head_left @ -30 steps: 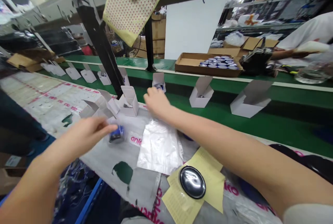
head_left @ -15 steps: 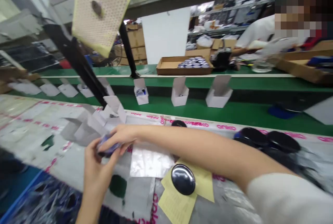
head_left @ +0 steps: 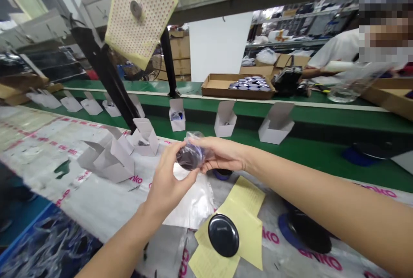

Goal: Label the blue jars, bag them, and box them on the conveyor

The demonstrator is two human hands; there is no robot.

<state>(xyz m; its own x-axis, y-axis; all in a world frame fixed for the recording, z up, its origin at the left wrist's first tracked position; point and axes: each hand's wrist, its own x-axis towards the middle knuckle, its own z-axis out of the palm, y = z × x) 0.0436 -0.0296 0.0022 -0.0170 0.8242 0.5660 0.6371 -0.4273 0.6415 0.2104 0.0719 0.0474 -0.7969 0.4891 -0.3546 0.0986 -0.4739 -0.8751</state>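
Both my left hand and my right hand grip a round, dark blue-purple item in clear plastic wrap; its exact kind I cannot make out. Fingers curl around it from either side, above the bench. Under it lies a white plastic bag. Nearer to me, a black oval disc rests on yellow paper slips. Left of my hands stand open white boxes, and one white box has something dark inside. Partly behind my right wrist sits another dark round piece.
Open white boxes line a green conveyor. Behind it are a cardboard tray of shiny discs and a co-worker in a white sleeve. A blue bin of wrapped items stands lower left. Black discs lie under my right arm.
Both hands have moved right and slightly up with the wrapped item, away from the white boxes at the left. The camera view has shifted a little.
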